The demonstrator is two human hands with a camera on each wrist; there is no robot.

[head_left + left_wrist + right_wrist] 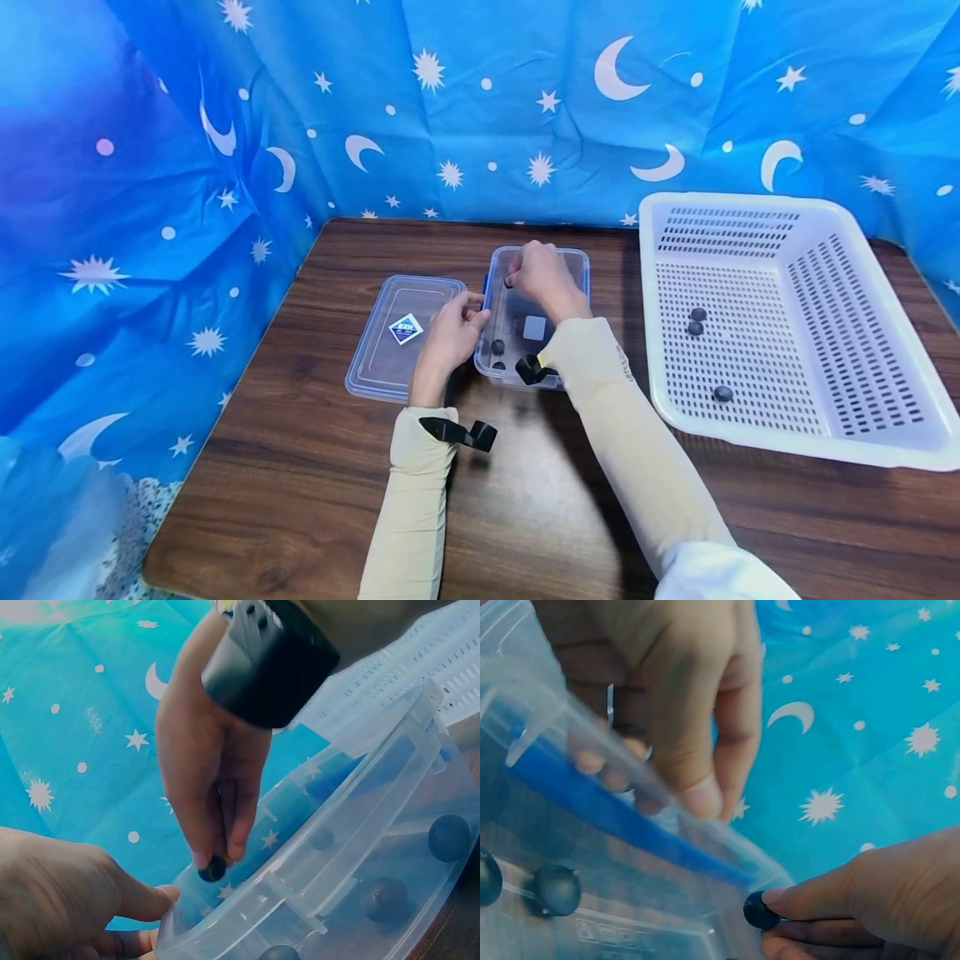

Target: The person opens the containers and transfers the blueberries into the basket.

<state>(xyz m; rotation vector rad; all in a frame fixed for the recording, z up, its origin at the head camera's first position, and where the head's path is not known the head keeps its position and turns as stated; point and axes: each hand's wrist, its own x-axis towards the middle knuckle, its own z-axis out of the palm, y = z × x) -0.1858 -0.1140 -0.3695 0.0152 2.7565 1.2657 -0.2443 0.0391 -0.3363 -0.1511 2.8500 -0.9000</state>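
Partway, apparently: your R hand [538, 271] pinches one ball [212, 868], L hand [452, 331] grips box [510, 379] (others [498, 347] inside; 3 more [696, 328] in basket [885, 333]).

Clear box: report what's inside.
Dark balls lie in the clear box; the right hand pinches another. That hand and its sleeve cover part of the interior, hiding whatever's there.

High head view facing forward and down, close left and right wrist views, both facing the same clear box [512, 322]
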